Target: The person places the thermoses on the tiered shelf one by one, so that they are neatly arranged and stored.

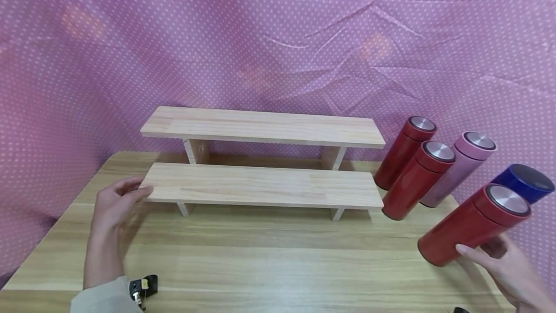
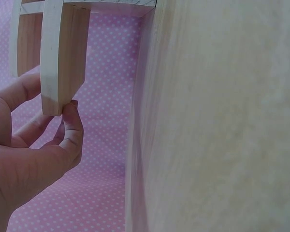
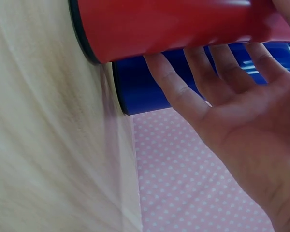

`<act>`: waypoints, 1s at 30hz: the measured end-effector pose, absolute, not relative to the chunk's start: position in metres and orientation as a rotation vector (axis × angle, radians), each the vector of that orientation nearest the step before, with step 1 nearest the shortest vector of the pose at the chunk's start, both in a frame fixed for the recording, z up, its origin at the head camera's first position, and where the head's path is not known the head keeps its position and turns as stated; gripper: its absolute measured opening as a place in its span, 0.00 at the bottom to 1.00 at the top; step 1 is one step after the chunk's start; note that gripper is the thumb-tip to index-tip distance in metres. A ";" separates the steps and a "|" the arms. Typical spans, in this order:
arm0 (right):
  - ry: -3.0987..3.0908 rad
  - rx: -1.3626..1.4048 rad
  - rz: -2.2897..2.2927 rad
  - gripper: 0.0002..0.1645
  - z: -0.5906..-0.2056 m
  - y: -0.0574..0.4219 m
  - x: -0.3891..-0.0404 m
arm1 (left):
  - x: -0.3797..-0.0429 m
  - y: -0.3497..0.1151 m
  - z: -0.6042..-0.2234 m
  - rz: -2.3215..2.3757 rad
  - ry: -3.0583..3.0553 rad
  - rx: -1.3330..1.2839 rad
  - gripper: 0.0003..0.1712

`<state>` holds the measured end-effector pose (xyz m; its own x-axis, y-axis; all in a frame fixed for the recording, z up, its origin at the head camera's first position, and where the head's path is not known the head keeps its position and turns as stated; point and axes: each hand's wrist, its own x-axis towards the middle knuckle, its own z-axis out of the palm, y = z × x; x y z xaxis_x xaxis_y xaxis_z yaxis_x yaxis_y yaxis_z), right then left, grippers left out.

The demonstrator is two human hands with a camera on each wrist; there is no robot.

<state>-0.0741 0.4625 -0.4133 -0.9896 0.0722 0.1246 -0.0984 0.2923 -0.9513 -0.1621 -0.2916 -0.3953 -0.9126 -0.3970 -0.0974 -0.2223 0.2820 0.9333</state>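
Observation:
At the left end of the lower board of a two-tier wooden shelf [image 1: 260,185], my left hand [image 1: 114,206] pinches the board's end [image 2: 51,63] between thumb and fingers. My right hand [image 1: 506,267] grips a red thermos flask [image 1: 462,228] low on its body, thumb on the near side. In the right wrist view the fingers [image 3: 222,67] lie along the side of this red flask, whose dark base is at the wooden tabletop [image 3: 43,145]. Right behind it stands a blue thermos flask [image 1: 523,182], partly hidden by the red one.
Two more red flasks [image 1: 417,180] [image 1: 404,151] and a pink flask [image 1: 458,170] stand upright right of the shelf. The upper board [image 1: 260,127] sits behind the lower one on wooden supports. Polka-dot pink cloth [image 1: 278,37] hangs behind the table.

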 end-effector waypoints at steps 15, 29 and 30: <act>-2.501 -0.180 1.654 0.33 -0.402 0.457 -0.077 | -0.160 -0.294 -0.393 -1.742 -2.390 0.575 0.34; -1.921 0.074 1.938 0.37 -0.381 0.432 -0.086 | -0.159 -0.289 -0.393 -1.620 -2.444 0.576 0.35; -1.930 0.071 1.921 0.37 -0.378 0.430 -0.086 | -0.159 -0.288 -0.393 -1.615 -2.446 0.577 0.35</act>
